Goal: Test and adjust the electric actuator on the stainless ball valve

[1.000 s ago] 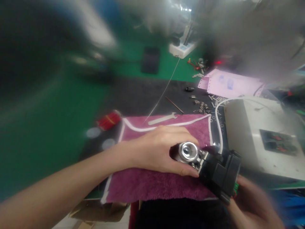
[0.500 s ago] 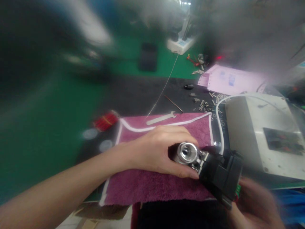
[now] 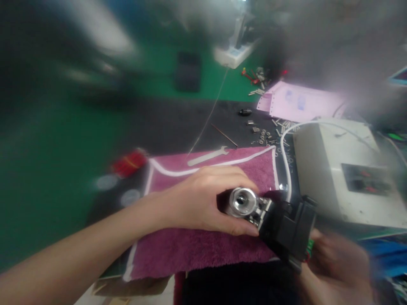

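Over the purple towel [image 3: 203,245], both hands' grip closes on the valve assembly [image 3: 270,220]: left hand [image 3: 203,199], right hand [image 3: 333,262].

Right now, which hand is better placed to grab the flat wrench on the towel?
Left hand: it is nearer the wrench. Right hand holds the device's black body, farther away.

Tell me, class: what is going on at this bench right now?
A person holds a small device with both hands over a purple towel. The left hand wraps the silver fitting at one end; the right hand, blurred, supports the black body from below. A flat wrench lies on the towel's far edge, with small screws and pink paper beyond. A white box sits to the right.
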`<state>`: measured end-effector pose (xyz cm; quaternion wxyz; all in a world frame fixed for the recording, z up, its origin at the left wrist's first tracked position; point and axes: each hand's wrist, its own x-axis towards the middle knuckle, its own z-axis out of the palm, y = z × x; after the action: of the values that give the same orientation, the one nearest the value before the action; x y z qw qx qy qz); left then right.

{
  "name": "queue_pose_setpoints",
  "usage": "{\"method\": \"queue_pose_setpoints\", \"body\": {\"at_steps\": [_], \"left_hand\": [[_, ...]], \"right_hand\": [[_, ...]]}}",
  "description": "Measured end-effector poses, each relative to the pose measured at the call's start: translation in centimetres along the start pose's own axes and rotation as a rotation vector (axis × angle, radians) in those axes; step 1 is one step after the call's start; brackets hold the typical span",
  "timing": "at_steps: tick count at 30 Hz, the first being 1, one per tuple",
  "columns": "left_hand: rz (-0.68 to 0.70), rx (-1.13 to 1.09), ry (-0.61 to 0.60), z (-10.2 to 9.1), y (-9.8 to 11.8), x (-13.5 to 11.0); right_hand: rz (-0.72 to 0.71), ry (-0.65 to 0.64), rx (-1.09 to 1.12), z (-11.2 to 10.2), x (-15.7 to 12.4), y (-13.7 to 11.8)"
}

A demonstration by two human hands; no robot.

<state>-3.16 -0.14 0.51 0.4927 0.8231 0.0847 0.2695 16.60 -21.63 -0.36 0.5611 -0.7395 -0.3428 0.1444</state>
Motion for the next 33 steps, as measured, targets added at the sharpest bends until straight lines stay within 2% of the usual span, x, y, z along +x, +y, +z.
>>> {"method": "queue_pose_setpoints", "body": {"at_steps": [4,9,13,25,29,33], "left_hand": [[-0.034,0.081,-0.009,-0.2,0.2,0.2],[-0.02,0.132,-0.024,-0.5,0.0,0.3],[-0.073,0.177,-0.042,-0.6,0.2,0.3],[-0.122,0.185,-0.037,-0.6,0.7,0.3],[-0.081,0.121,-0.021,-0.5,0.9,0.5],[-0.034,0.029,-0.003,-0.2,0.5,0.4]], "right_hand": [[-0.112,-0.072,0.138,0.6,0.2,-0.3],[-0.077,-0.099,0.256,1.1,-0.5,0.4],[-0.055,-0.098,0.285,1.4,-0.8,0.5],[-0.093,-0.098,0.183,1.2,-0.4,0.3],[-0.111,-0.082,0.09,0.8,-0.6,0.3],[-0.043,-0.053,0.035,0.3,-0.8,0.5]]}}
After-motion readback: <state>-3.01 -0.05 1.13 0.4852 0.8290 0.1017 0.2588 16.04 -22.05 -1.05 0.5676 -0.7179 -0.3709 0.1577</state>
